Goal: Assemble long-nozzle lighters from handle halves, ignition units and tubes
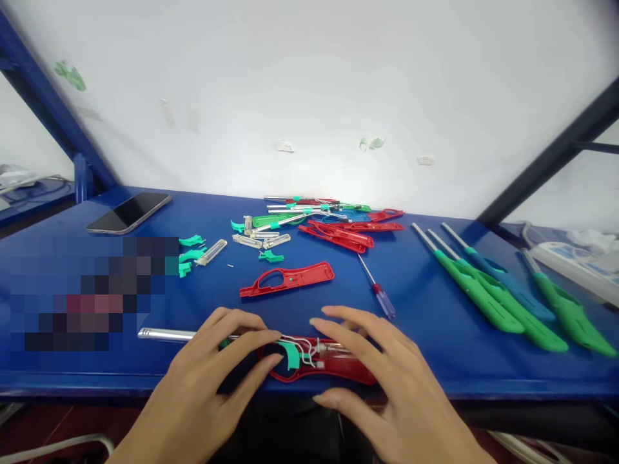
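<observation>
Red plastic half-shell (348,372), open side up, near the front edge of the blue table (203,303), lying between the person's two hands. A metal tube (167,334) sticks out to the left, past the left hand (213,367). Inside the shell: a green trigger piece (292,356), white wires (302,343) in loose curls, a clear part (333,348) running in under the right fingers.

Grip, from where I stand: left thumb and forefinger slightly parted, tips at the trigger piece's left side; whether they pinch it, cannot tell. Right hand (401,374) spread over the shell's broad end, thumb apart on the near side.

On handling, my reading: better to steady the shell flat with one hand and nudge the small parts lightly with the other. Wires want tucking inside the rim, clear of the trigger piece; a strand over the edge could snag. A knock to the tube might lever everything loose
</observation>
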Demonstrator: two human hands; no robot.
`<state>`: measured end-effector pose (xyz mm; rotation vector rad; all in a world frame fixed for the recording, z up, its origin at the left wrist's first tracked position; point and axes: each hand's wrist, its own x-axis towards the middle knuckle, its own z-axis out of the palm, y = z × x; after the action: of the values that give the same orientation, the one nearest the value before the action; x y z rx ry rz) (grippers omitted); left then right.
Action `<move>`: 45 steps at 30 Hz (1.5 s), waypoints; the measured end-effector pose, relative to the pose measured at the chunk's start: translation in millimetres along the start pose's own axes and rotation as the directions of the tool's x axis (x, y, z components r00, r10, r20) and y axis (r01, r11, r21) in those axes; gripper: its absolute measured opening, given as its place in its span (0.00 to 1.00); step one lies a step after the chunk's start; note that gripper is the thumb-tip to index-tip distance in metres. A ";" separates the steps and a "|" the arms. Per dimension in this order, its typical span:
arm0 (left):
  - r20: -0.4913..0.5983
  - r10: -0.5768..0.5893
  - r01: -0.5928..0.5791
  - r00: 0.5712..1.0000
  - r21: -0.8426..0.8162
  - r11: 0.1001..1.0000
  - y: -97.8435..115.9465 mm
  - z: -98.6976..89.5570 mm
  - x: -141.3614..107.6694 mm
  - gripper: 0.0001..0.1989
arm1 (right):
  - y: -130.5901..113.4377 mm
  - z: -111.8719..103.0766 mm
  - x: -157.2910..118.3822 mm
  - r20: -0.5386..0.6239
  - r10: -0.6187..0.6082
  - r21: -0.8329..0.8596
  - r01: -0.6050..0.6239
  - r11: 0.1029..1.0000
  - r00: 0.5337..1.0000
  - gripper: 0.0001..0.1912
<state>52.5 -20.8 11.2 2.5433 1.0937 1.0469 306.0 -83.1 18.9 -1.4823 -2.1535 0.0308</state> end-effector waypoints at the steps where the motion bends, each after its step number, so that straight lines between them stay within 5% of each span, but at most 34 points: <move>1: 0.001 -0.005 0.005 1.000 -0.002 1.000 0.2 0.2 -0.3 0.06 | -2.1 1.0 1.7 0.000 -0.010 -0.020 0.010 1.000 1.000 0.29; 15: 0.140 -0.158 0.168 0.977 -0.067 0.983 4.8 -2.5 4.5 0.02 | -19.1 12.9 19.6 -0.003 -0.055 0.074 0.055 0.996 0.998 0.16; 36: 0.071 -0.121 0.127 0.990 -0.092 0.988 3.9 -0.4 -1.3 0.05 | -17.9 22.0 13.9 -0.105 -0.010 0.226 0.034 0.974 0.994 0.12; 45: -0.006 -0.067 0.067 0.998 0.025 0.997 2.3 -0.1 2.0 0.02 | -15.3 12.8 14.4 -0.140 0.051 0.362 0.003 0.932 0.989 0.10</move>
<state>54.7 -21.0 13.3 2.5058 1.1921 1.0300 283.5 -73.1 18.3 -1.2546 -1.8887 0.3015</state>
